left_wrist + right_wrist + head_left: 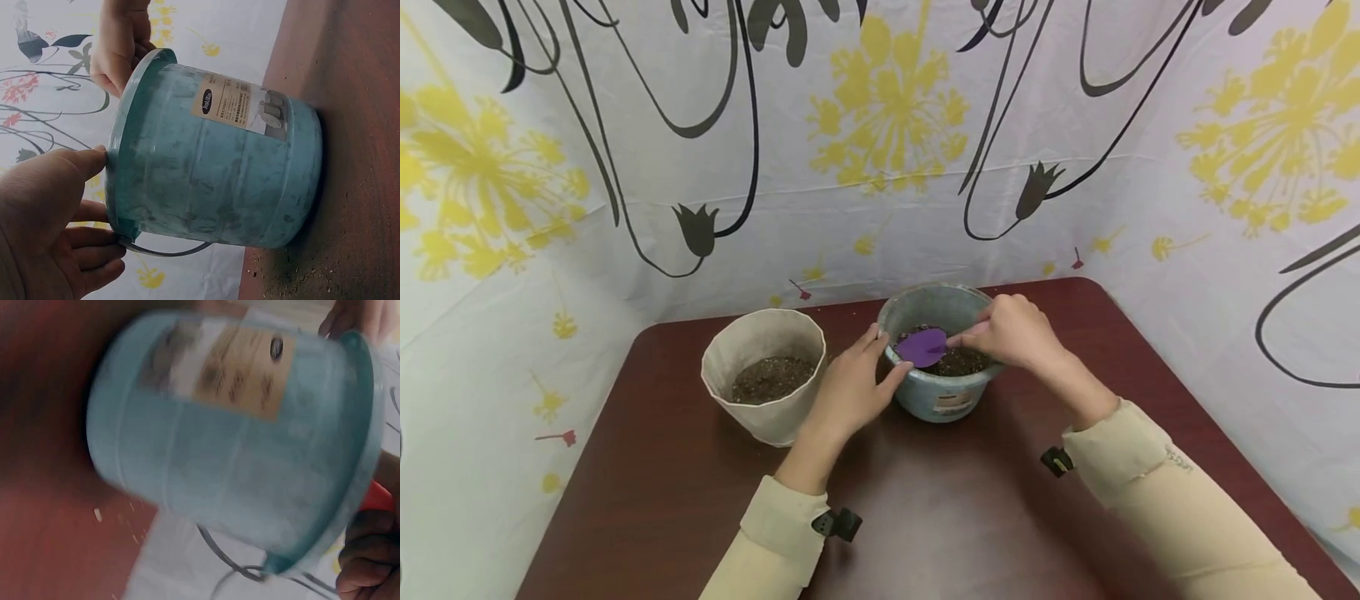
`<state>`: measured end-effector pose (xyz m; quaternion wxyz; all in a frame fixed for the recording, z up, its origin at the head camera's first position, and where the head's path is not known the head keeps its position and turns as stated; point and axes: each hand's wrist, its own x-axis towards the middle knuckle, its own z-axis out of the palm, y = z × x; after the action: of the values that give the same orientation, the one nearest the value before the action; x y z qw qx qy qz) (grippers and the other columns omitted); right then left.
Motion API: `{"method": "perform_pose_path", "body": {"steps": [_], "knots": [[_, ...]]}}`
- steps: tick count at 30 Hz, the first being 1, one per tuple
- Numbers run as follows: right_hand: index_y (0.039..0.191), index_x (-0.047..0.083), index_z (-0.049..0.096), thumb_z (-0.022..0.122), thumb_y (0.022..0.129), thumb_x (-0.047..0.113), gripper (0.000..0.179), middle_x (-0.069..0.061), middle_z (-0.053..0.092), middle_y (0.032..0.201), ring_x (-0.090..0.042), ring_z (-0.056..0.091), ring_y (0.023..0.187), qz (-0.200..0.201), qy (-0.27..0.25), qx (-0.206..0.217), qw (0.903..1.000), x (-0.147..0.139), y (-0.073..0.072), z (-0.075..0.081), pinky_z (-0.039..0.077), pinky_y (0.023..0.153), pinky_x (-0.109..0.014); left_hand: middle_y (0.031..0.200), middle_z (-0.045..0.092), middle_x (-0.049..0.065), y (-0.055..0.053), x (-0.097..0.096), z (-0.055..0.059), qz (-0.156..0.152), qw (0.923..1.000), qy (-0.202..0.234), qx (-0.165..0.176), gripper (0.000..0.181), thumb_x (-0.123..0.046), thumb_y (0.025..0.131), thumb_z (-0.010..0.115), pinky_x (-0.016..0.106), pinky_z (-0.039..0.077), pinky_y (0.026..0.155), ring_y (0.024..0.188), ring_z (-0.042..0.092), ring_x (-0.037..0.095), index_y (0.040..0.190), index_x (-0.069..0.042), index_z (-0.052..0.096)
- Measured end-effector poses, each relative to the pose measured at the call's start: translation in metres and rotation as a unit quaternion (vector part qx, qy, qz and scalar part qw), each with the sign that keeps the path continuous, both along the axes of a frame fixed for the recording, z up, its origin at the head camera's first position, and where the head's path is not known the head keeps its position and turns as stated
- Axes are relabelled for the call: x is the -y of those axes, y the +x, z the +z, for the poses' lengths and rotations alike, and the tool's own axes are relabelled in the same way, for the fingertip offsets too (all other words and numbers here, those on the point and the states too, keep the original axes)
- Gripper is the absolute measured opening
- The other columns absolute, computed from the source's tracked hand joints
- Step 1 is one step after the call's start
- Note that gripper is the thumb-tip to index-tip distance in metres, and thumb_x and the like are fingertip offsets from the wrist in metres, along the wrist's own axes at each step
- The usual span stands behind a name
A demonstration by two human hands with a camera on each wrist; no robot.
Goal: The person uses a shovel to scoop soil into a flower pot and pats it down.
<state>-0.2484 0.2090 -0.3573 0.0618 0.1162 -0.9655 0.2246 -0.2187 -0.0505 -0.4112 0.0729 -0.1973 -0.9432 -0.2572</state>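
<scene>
Purple trowel [921,347], probably light, stiff, best held by its handle [966,335]: right hand [1018,332] grips it, left hand [850,387] holds bucket [917,398] rim

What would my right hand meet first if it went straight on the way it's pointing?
Likely the left side of the blue bucket, purple scoop leading; depth is unclear, so the soil inside could come first.
</scene>
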Motion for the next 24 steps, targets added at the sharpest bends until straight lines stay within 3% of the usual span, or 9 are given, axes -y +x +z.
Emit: {"method": "perform_pose_path", "body": {"steps": [5, 9, 11, 14, 16, 19, 24], "knots": [[0.074, 0.015, 0.081, 0.084, 0.081, 0.042, 0.028, -0.007, 0.069, 0.067, -0.029, 0.065, 0.061, -0.011, 0.109, -0.014, 0.9939, 0.000, 0.003, 0.006, 0.049, 0.047, -0.041, 0.157, 0.042, 0.015, 0.001, 0.000, -0.003, 0.007, 0.9999, 0.013, -0.001, 0.068, -0.056, 0.100, 0.054, 0.050, 0.045, 0.108, 0.132, 0.054, 0.037, 0.148, -0.007, 0.052], [0.081, 0.013, 0.081, 0.087, 0.079, 0.034, 0.022, -0.008, 0.069, 0.071, -0.028, 0.063, 0.060, 0.000, 0.174, -0.049, 0.9836, -0.005, 0.009, 0.019, 0.049, 0.046, -0.043, 0.157, 0.041, 0.015, 0.001, 0.002, -0.004, 0.007, 0.9997, 0.025, 0.003, 0.069, -0.056, 0.101, 0.054, 0.051, 0.045, 0.107, 0.132, 0.053, 0.037, 0.150, -0.008, 0.051], [0.070, 0.013, 0.075, 0.089, 0.077, 0.033, 0.025, -0.004, 0.063, 0.061, -0.024, 0.059, 0.053, 0.009, 0.196, -0.069, 0.9781, -0.007, 0.013, 0.027, 0.046, 0.043, -0.041, 0.158, 0.040, 0.014, 0.001, 0.003, -0.003, 0.009, 0.9996, 0.027, 0.002, 0.068, -0.056, 0.101, 0.054, 0.052, 0.045, 0.107, 0.132, 0.053, 0.037, 0.150, -0.009, 0.050], [0.053, 0.016, 0.055, 0.088, 0.076, 0.030, 0.043, 0.002, 0.046, 0.052, -0.020, 0.049, 0.047, 0.025, 0.222, -0.116, 0.9677, -0.007, 0.019, 0.040, 0.042, 0.038, -0.040, 0.157, 0.041, 0.014, 0.000, 0.004, -0.001, 0.013, 0.9995, 0.029, -0.004, 0.068, -0.055, 0.100, 0.056, 0.052, 0.045, 0.107, 0.132, 0.054, 0.037, 0.150, -0.009, 0.051], [0.049, 0.018, 0.039, 0.085, 0.078, 0.025, 0.054, 0.002, 0.036, 0.050, -0.020, 0.043, 0.043, 0.035, 0.239, -0.168, 0.9557, -0.005, 0.019, 0.047, 0.040, 0.036, -0.043, 0.156, 0.042, 0.015, -0.001, 0.004, 0.000, 0.012, 0.9994, 0.030, -0.010, 0.067, -0.054, 0.100, 0.057, 0.051, 0.046, 0.107, 0.131, 0.055, 0.037, 0.149, -0.008, 0.052], [0.050, 0.020, 0.030, 0.074, 0.082, 0.010, 0.055, 0.003, 0.029, 0.051, -0.019, 0.033, 0.044, 0.065, 0.267, -0.240, 0.9310, -0.002, 0.017, 0.053, 0.038, 0.034, -0.044, 0.156, 0.044, 0.015, -0.002, 0.004, 0.000, 0.009, 0.9993, 0.033, -0.011, 0.067, -0.054, 0.100, 0.057, 0.051, 0.046, 0.107, 0.130, 0.055, 0.037, 0.148, -0.008, 0.053], [0.053, 0.021, 0.025, 0.058, 0.079, -0.013, 0.053, 0.005, 0.027, 0.052, -0.012, 0.022, 0.052, 0.160, 0.344, -0.268, 0.8854, 0.000, 0.009, 0.044, 0.034, 0.034, -0.035, 0.157, 0.042, 0.014, -0.001, 0.002, -0.003, 0.006, 0.9993, 0.036, 0.004, 0.068, -0.056, 0.100, 0.056, 0.051, 0.046, 0.107, 0.132, 0.054, 0.036, 0.149, -0.009, 0.051]]}}
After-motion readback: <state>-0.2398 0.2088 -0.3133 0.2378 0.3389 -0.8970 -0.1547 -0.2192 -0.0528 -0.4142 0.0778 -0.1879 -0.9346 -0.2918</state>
